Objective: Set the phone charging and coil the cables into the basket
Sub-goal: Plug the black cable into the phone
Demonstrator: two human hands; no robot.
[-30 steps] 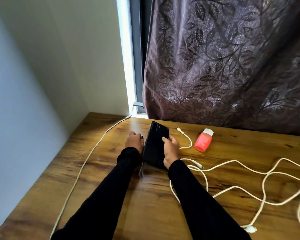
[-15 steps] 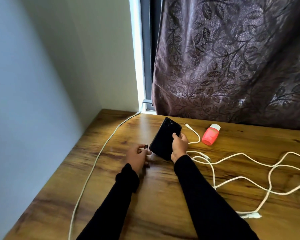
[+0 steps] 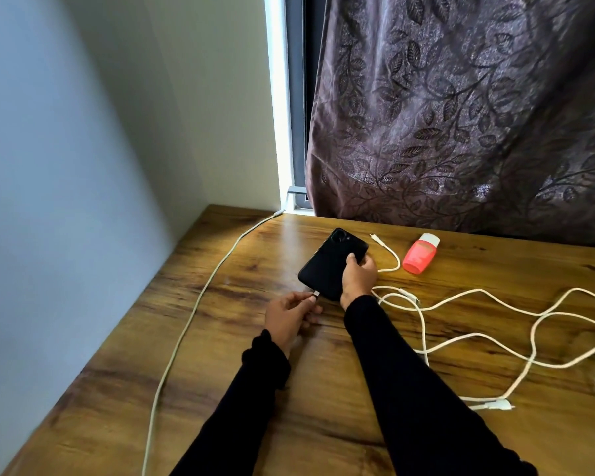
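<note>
On the table (image 3: pixel 220 389), right hand (image 3: pixel 358 278) gripping phone (image 3: pixel 330 259), left hand (image 3: pixel 287 319) pinching plug (image 3: pixel 316 294)

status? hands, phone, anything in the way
Right hand grips the phone. Left hand pinches the plug at the phone's bottom edge; seated or not, cannot tell. Loose cables uncoiled on the right; no basket in view.

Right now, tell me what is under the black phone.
The wooden table lies under the black phone, which the right hand holds. Whatever is directly beneath it is hidden by the phone itself.
</note>
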